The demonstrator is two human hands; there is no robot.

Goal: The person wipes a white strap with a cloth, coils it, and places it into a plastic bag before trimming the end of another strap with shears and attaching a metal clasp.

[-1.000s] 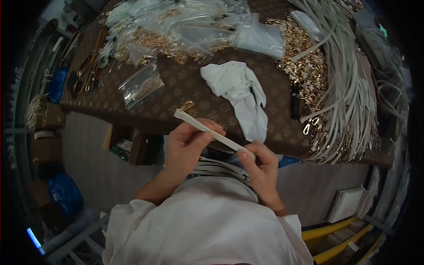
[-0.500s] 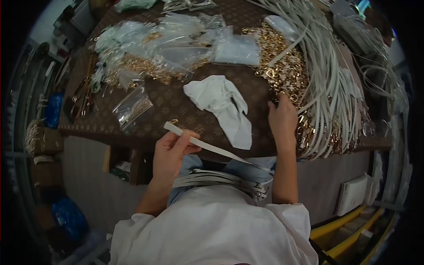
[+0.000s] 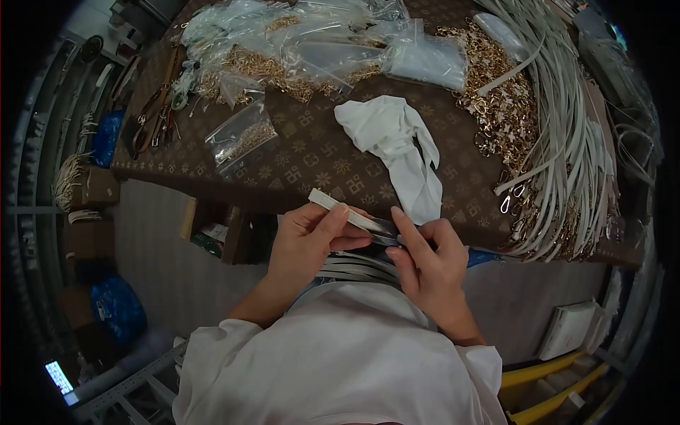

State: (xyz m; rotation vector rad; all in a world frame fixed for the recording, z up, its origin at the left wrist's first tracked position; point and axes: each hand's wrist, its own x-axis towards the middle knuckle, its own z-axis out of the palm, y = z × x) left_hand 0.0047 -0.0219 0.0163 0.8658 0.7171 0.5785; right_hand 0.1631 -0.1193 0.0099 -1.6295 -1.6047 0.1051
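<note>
Right hand (image 3: 431, 261) back from the gold hardware heap (image 3: 501, 95), where it was 0.5 s ago; now it is just beside the left hand (image 3: 317, 234), over the table's near edge. Pale strap (image 3: 340, 210) between left thumb and fingers, clamped there, its squared end up and toward the table. That strap trails long toward the lap in the previous frame; now only a short length shows. Dark thing (image 3: 384, 231) between the 2 hands, at the strap; too blurred to name. Right forefinger and thumb stand apart around its near end; cannot tell whether they grip it. A black item seen beside the heap 1.0 s ago is gone from that spot. Counts: 2 hands, 1 strap in the left. On the patterned table (image 3: 297, 152): 1 crumpled white cloth (image 3: 389, 134), 1 small clear bag of gold pieces (image 3: 243, 138) set apart at left, 1 large bundle of pale straps (image 3: 567, 142) at right, spread partly over the hardware. More straps (image 3: 358, 266) lie across the lap, several, not countable. Blue bags at far left: 2, 1 upper (image 3: 108, 138), 1 lower (image 3: 118, 309).
</note>
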